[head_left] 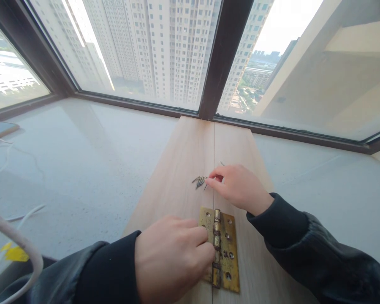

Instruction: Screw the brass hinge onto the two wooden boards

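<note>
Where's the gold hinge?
In the head view, the hinge lies low, just right of centre, on the wooden boards, partly hidden by the left hand, below the screws.

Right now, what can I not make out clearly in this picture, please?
All in the head view:
Hinge: left side partly hidden by the left hand.
Screws: too small and overlapping to count surely.
Right hand: whether it holds a screw is too small to see.
Thick cable: cut off by the left edge.

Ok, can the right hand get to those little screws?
Probably yes: the right hand has its fingertips right at the screws, and nothing seems in the way. The left hand is over the brass-coloured hinge.
</note>
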`<state>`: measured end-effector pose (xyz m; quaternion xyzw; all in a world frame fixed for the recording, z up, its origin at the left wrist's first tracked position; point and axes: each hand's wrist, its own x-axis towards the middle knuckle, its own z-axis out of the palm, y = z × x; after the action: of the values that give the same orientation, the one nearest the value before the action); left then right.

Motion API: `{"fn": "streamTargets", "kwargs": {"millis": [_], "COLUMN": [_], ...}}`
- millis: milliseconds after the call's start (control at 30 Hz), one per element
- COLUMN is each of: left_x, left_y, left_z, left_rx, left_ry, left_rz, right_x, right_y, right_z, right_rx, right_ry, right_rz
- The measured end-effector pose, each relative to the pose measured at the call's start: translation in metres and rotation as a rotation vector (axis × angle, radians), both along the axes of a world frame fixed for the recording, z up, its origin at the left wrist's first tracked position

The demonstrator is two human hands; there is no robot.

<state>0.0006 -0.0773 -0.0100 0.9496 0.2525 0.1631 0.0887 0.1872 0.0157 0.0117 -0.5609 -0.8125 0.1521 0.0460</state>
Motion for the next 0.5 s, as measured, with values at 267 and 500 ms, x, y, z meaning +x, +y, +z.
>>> {"fn": "streamTargets", "kwargs": {"millis": [267, 500], "left_x": [-0.010, -0.023], "left_y": [0.036, 0.121], "left_z": [0.022, 0.014], "left_rx": [-0.045, -0.184], "left_ry": [0.090, 0.313], "left_rz": [0.171, 0.417], "right_x": [0.006, -0.011], "right_y": [-0.030, -0.068], "right_z": [0.025, 0.028], "right_rx": [-0.119, -0.150], "right_ry": [0.036, -0.144], "right_rz": [0.160, 0.322]}}
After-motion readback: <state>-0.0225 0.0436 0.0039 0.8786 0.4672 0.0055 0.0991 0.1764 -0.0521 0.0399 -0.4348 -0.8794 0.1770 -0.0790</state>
